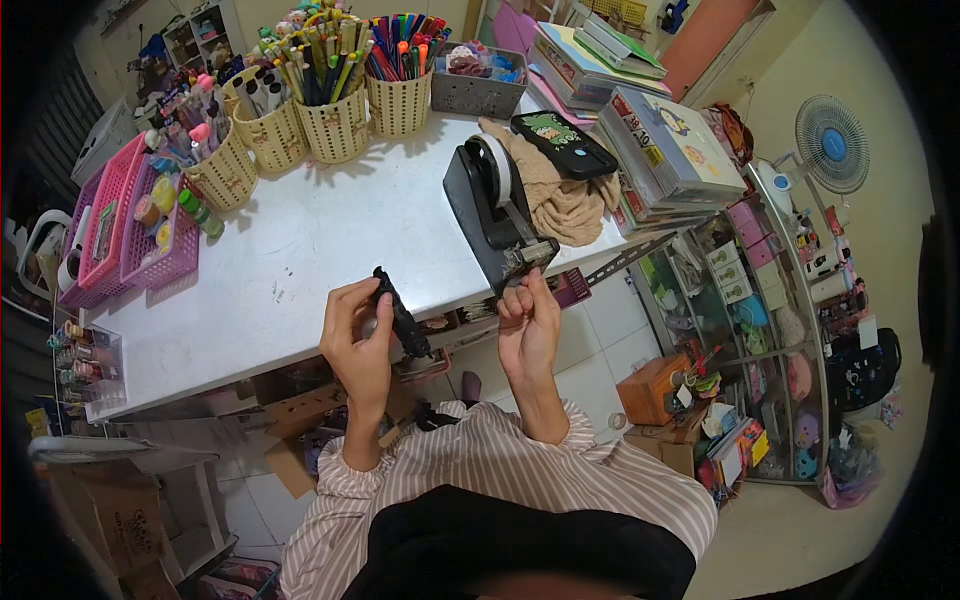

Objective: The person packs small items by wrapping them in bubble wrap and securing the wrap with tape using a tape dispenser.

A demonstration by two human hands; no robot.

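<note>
My left hand [354,322] grips a narrow roll of black, wrinkled material, perhaps plastic [403,315], between thumb and fingers. The roll hangs at a slant just off the front edge of the white table [315,217]. At the table's front edge stands a black tape dispenser [480,210] carrying a large roll of tape [495,169]. My right hand [529,330] is at the dispenser's cutter end, thumb and index finger pinched together on what looks like the tape's end. The clear tape is hard to make out there.
Behind the dispenser, a phone in a black case [566,142] lies on a beige cloth [566,202]. Stacked boxes [667,150] stand at the right. Woven pen cups [334,127], a grey basket [480,90] and pink and purple baskets [161,262] line the back and left.
</note>
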